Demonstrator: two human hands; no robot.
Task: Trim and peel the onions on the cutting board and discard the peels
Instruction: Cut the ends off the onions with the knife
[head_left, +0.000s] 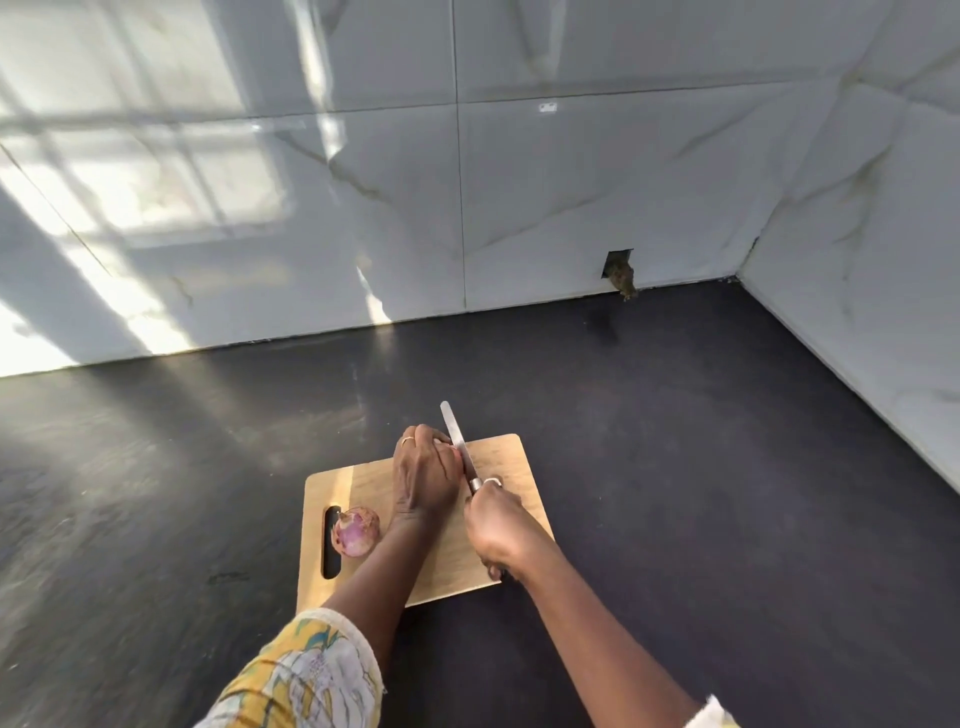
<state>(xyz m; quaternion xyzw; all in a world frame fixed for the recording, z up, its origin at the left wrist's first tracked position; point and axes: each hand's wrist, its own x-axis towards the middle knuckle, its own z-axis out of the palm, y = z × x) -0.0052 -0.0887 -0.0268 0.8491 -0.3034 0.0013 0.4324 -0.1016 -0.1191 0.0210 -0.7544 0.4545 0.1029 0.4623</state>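
A wooden cutting board (498, 457) lies on the dark counter. My left hand (423, 473) is cupped over an onion near the board's far edge; the onion is almost wholly hidden under my fingers. My right hand (496, 525) grips the handle of a knife (460, 444), whose blade runs along the right side of my left hand, tip pointing away. A second onion (356, 531), purple-white with papery skin, rests at the board's left end beside the handle slot.
The dark counter (701, 441) stretches around the board on all sides. White marble-look wall tiles (467, 182) close off the back and right. A small hole in the wall with debris (621, 273) sits at the counter's back edge.
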